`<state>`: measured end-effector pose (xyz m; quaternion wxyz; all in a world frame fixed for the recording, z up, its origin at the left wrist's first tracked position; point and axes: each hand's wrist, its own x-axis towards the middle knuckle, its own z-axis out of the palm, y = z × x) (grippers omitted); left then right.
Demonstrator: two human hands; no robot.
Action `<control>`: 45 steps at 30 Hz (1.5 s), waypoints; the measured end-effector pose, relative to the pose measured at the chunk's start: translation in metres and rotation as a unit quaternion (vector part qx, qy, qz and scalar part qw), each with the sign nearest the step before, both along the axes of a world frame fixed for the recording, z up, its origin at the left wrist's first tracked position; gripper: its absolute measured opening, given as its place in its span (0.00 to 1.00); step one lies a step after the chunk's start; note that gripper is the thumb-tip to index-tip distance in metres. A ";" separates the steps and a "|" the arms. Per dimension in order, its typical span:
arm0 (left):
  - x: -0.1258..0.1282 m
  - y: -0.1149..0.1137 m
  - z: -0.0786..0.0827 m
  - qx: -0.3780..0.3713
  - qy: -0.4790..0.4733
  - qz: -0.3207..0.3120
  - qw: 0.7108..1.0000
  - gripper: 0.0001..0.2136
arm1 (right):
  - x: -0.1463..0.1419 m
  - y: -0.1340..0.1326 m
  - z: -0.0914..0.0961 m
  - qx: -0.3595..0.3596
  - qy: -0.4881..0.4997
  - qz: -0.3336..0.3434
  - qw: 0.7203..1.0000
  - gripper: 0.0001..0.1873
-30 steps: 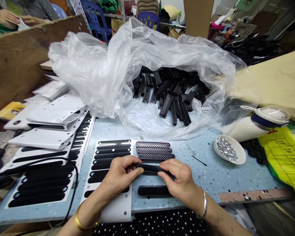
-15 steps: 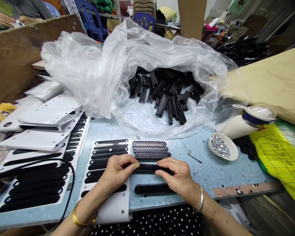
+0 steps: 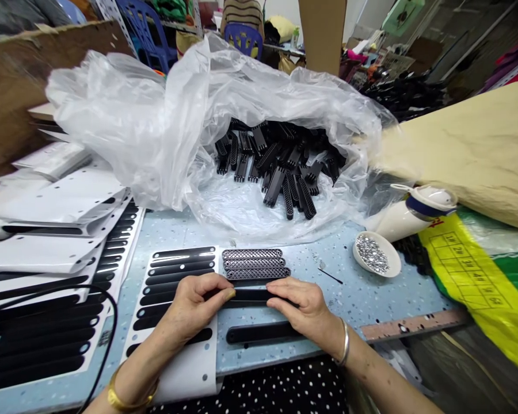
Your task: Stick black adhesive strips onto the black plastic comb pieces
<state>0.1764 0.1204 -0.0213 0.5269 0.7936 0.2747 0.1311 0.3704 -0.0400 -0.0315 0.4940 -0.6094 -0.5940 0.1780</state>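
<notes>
Both hands grip a slim black strip (image 3: 251,295) held level above the blue speckled table. My left hand (image 3: 202,302) pinches its left end between thumb and fingers. At the other end, the thumb and fingers of my right hand (image 3: 304,307) close on it. Just beyond the strip lie several black lattice-faced bars (image 3: 254,261) side by side. Nearer to me, a smooth black bar (image 3: 259,333) rests on the table, its right end partly under my right hand. Left of it is a white sheet (image 3: 190,368) with rows of black rounded strips, partly covered by my left forearm.
A clear plastic bag (image 3: 185,115) at the back spills black bars (image 3: 276,181). To the right stand a bowl of small silver pieces (image 3: 376,255) and a tilted white bottle (image 3: 397,221). A thin black stick (image 3: 330,276) lies nearby. Sheets (image 3: 64,195) and a black cable (image 3: 112,328) fill the left.
The whole view has shifted, so things appear further left. Both hands keep hold of the black strip in nearly the same place over the table.
</notes>
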 end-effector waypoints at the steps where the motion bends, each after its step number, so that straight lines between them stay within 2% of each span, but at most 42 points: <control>1: 0.000 0.000 0.000 0.002 0.000 0.000 1.000 0.10 | 0.001 -0.001 -0.001 -0.001 -0.001 0.004 1.000 0.10; 8: 0.001 0.000 0.004 0.008 -0.003 -0.005 1.000 0.10 | 0.000 -0.004 0.003 -0.002 -0.007 -0.001 1.000 0.12; 13: -0.001 0.000 0.006 0.035 0.019 -0.014 0.999 0.10 | 0.011 -0.018 0.013 -0.019 0.009 -0.101 0.995 0.13; 17: -0.002 0.000 0.006 0.054 0.033 -0.016 0.998 0.10 | 0.021 -0.029 0.010 -0.061 0.069 -0.170 0.981 0.11; 24: 0.001 0.001 0.010 0.060 0.051 -0.033 0.996 0.12 | 0.008 -0.015 0.009 -0.082 0.010 -0.123 0.989 0.12; 26: 0.004 -0.001 0.011 0.077 0.057 -0.036 0.995 0.13 | 0.005 -0.010 0.008 -0.073 -0.021 -0.123 0.990 0.10; 30: -0.002 -0.012 0.020 0.139 0.048 -0.010 0.989 0.11 | 0.006 -0.012 0.012 -0.058 -0.072 -0.111 0.990 0.18; 33: -0.031 -0.021 0.032 0.211 -0.005 0.067 0.975 0.12 | 0.008 -0.024 0.021 -0.013 -0.124 -0.144 0.982 0.13; 35: -0.064 -0.028 0.038 0.252 -0.015 0.135 0.958 0.08 | -0.003 -0.032 0.025 0.039 -0.162 -0.161 0.973 0.08; 36: -0.083 -0.032 0.039 0.266 -0.001 0.173 0.948 0.06 | -0.014 -0.033 0.026 0.052 -0.175 -0.144 0.973 0.09; 39: -0.141 -0.050 0.030 0.295 0.076 0.290 0.907 0.13 | -0.069 -0.024 0.025 0.094 -0.171 -0.040 0.980 0.16; 41: -0.171 -0.063 0.017 0.280 0.106 0.324 0.897 0.16 | -0.113 -0.006 0.022 0.132 -0.170 0.088 0.973 0.17; 42: -0.182 -0.069 0.010 0.267 0.109 0.335 0.897 0.16 | -0.133 0.005 0.019 0.137 -0.187 0.116 0.966 0.18; 43: -0.189 -0.074 0.004 0.250 0.108 0.346 0.898 0.15 | -0.151 0.015 0.015 0.112 -0.207 0.121 0.964 0.19; 45: -0.195 -0.080 -0.005 0.201 0.104 0.373 0.900 0.13 | -0.177 0.030 0.005 0.072 -0.239 0.080 0.965 0.19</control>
